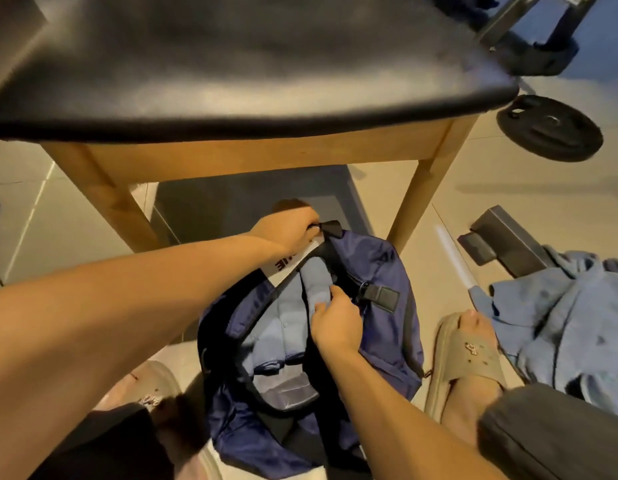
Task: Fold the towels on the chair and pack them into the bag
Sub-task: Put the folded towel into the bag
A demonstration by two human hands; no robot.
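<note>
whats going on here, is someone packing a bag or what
A person is packing a navy bag on the floor in front of a wooden chair. The left hand holds the bag's top strap, while the right hand grips a folded blue towel inside it. No towels show on the chair seat; more blue cloth lies on the floor to the right.

One chair (252, 81), one bag (380, 271), two towels (316, 282) showing inside, one cloth heap (560, 317) right, two sandals (470, 355), one weight plate (550, 128).
</note>
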